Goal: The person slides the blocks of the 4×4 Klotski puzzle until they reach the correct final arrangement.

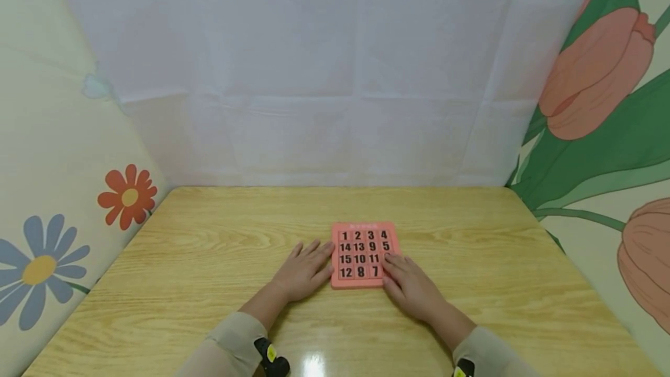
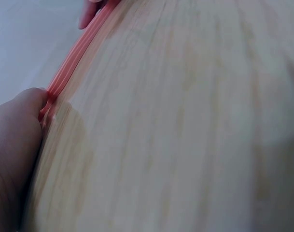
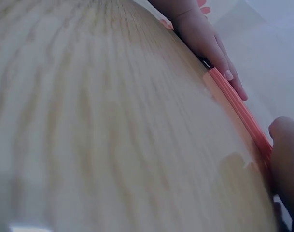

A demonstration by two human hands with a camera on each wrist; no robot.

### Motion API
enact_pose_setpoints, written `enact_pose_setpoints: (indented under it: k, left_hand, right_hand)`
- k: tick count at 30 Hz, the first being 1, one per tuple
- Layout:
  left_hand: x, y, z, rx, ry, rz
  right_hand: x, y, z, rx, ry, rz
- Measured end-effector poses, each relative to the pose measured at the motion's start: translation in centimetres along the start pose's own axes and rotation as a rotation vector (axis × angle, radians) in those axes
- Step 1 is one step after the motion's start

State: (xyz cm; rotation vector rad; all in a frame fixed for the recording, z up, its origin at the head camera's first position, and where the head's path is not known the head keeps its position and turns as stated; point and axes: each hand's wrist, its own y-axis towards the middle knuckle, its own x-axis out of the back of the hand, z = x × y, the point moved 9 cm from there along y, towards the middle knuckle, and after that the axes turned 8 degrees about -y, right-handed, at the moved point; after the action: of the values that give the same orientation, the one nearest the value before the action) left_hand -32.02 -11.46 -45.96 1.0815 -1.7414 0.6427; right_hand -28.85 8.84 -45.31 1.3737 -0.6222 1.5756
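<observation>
A pink number slide puzzle [image 1: 361, 283] lies flat on the wooden table, its black-numbered tiles in rows. The top row reads 1, 2, 3, 4. My left hand [image 1: 302, 272] rests on the table with fingers spread, fingertips and thumb touching the puzzle's left edge. On the opposite side, my right hand [image 1: 416, 290] lies over the lower right edge, a fingertip on the right column below the 5. That hand hides the lower right part of the puzzle. Both wrist views show the frame's thin pink side, with the left thumb [image 2: 31, 102] and right thumb [image 3: 284, 133] against it.
The light wooden table [image 1: 209, 231] reaches back to a creased white sheet [image 1: 293, 74]. Flower-printed panels [image 1: 63, 150] stand along the left and right sides. Black wrist devices [image 1: 272, 358] sit at both cuffs.
</observation>
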Motion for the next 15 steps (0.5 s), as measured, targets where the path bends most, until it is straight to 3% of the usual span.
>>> enact_pose_setpoints:
  k: [7, 15]
  left_hand:
    - [0.0, 0.0, -0.1, 0.004, -0.002, 0.008]
    - [0.2, -0.1, -0.3, 0.002, -0.009, 0.007]
  right_hand:
    - [0.1, -0.3, 1.4, 0.056, -0.007, -0.056]
    - [-0.4, -0.5, 3.3, 0.119, -0.002, 0.002]
